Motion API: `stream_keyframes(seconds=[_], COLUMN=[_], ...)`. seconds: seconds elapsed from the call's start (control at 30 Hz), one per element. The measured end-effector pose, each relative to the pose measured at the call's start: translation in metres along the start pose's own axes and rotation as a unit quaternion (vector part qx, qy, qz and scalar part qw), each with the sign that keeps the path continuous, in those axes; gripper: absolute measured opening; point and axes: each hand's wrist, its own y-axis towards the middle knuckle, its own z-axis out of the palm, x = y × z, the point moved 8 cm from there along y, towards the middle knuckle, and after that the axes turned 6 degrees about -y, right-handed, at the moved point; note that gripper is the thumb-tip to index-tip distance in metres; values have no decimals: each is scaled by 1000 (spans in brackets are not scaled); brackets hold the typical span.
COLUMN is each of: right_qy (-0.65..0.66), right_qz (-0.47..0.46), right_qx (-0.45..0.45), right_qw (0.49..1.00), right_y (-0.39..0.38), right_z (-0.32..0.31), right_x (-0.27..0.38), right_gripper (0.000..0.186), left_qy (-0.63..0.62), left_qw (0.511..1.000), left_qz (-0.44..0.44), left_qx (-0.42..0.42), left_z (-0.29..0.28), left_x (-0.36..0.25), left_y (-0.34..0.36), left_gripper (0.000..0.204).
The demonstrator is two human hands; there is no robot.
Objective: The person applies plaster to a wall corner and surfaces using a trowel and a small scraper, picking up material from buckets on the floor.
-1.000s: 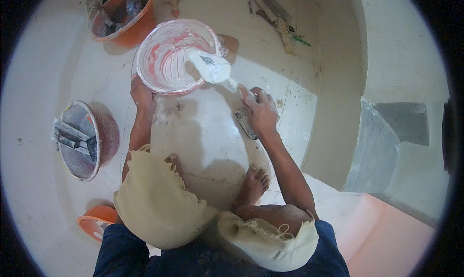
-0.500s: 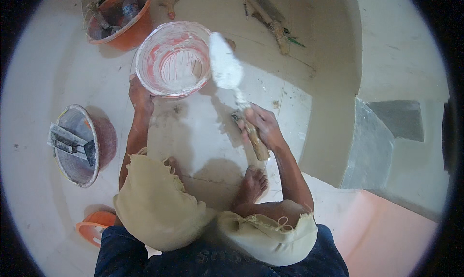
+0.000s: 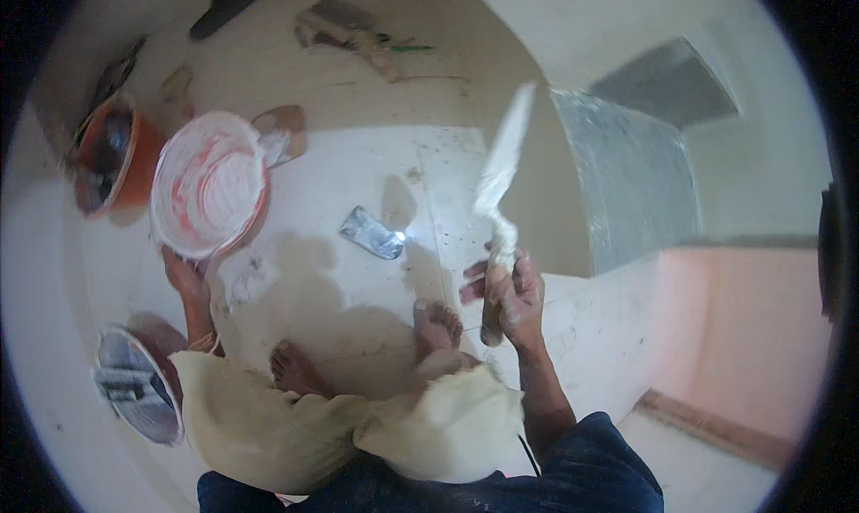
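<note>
My right hand is closed round the handle of a trowel. Its narrow blade points up and away from me, coated in white plaster that also covers the neck. At the left, my left hand grips the near rim of a red bucket, tilted a little toward me. White plaster smears the bucket's inner wall and bottom. Some fingers of the left hand are hidden by the bucket. Between my hands, a dark phone lies on the floor, a bright light shining at one end.
An orange bucket of tools stands far left. Nearer, a grey-rimmed bucket holds a plastering float. Tools and a dark slipper lie at the back. A wall corner juts out on the right.
My view has turned right, so the buckets sit farther left. The trowel has moved from beside the red bucket toward the wall corner, blade now seen edge-on. The phone is uncovered.
</note>
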Motion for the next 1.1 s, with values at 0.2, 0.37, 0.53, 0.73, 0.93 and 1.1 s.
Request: stream_keyframes(seconds=[0.2, 0.37, 0.53, 0.73, 0.93, 1.1], right_qy=[278, 553, 605, 629, 596, 604], right_qz=[-13, 25, 3, 15, -84, -73], right_qx=[-235, -174, -166, -168, -85, -86], right_qw=[931, 815, 779, 759, 794, 789], right_y=[43, 110, 146, 170, 146, 135], right_z=[-13, 44, 40, 27, 33, 27], right_x=[21, 34, 53, 54, 86, 67], right_gripper=[36, 39, 40, 43, 47, 45], left_qy=[62, 119, 162, 289, 343, 352], left_qw=[988, 985, 981, 925, 889, 893], left_qz=[-139, -113, 55, 200, 215, 186], left_qx=[-39, -59, 90, 142, 216, 209], left_z=[-28, -48, 14, 116, 162, 168], left_x=[-29, -160, -293, -335, -304, -277], left_y=[-10, -42, -86, -192, -214, -204], left_gripper=[71, 70, 64, 61, 61, 61])
